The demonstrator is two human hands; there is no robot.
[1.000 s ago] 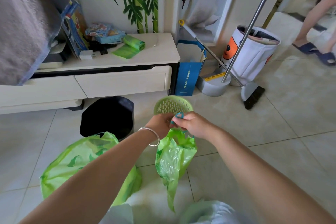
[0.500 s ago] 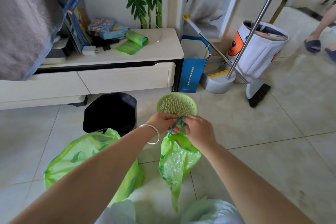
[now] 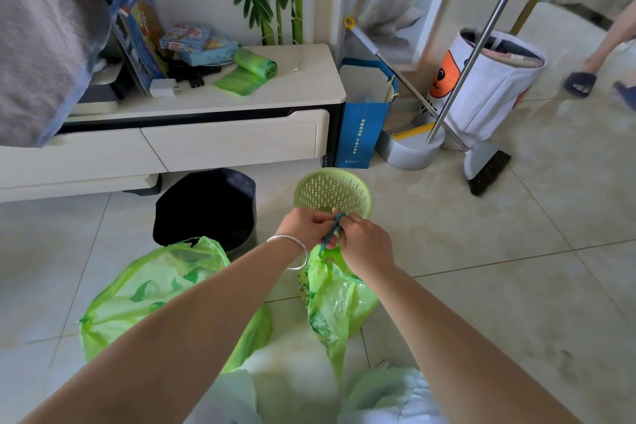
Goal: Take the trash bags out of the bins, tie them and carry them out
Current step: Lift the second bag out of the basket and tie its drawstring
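Note:
A small green trash bag (image 3: 335, 299) hangs in front of me, gathered at its neck. My left hand (image 3: 306, 227), with a silver bangle on the wrist, and my right hand (image 3: 364, 244) both pinch its teal drawstring (image 3: 332, 234) at the top. A larger green trash bag (image 3: 151, 293) sits on the floor to the left, its mouth loose. Behind the hands stands a green perforated bin (image 3: 333, 191), and left of it a black bin (image 3: 206, 208).
A white TV cabinet (image 3: 234, 144) at the back carries a roll of green bags (image 3: 254, 64) and books. Right of it stand a blue paper bag (image 3: 361, 131), a dustpan with broom (image 3: 481, 162) and a white fabric basket (image 3: 495, 86). Another person's sandalled feet (image 3: 581, 83) are far right.
Both hands have stayed at the small bag's neck, working the teal drawstring, which now shows as a loop between them. The other person's feet have shifted at the right.

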